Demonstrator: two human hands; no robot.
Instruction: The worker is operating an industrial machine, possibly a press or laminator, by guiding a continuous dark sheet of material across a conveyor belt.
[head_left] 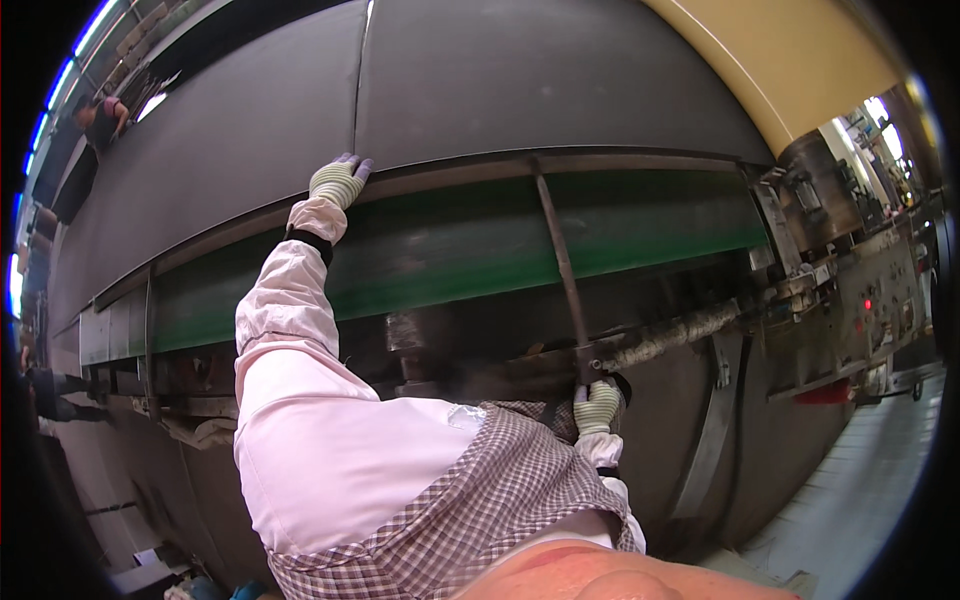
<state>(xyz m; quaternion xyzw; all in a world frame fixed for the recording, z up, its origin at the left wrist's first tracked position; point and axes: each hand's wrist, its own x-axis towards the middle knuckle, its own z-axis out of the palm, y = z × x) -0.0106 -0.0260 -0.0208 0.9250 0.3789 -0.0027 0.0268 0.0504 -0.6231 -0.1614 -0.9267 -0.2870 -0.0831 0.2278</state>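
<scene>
My left hand (340, 181), in a pale striped glove with grey fingertips, reaches up to the near edge of a large dark grey sheet (240, 120). Its fingers lie stretched out on the sheet, beside a thin seam (360, 80) that runs away from me. Low on the right, my right hand (597, 408), gloved alike, is closed at the lower end of a slanting metal bar (560, 245). What its fingers grip is too small and dark to make out. A metal rail (450, 170) borders the sheet, with a green belt-like band (450, 275) below it.
A wide yellow curved surface (790, 60) stands at the far right. Near it are a motor-like cylinder (820, 190) and a control panel (888, 305) with a red light. A wrapped roller or pipe (680, 335) runs beneath the frame. Another person (100, 125) is at the far left.
</scene>
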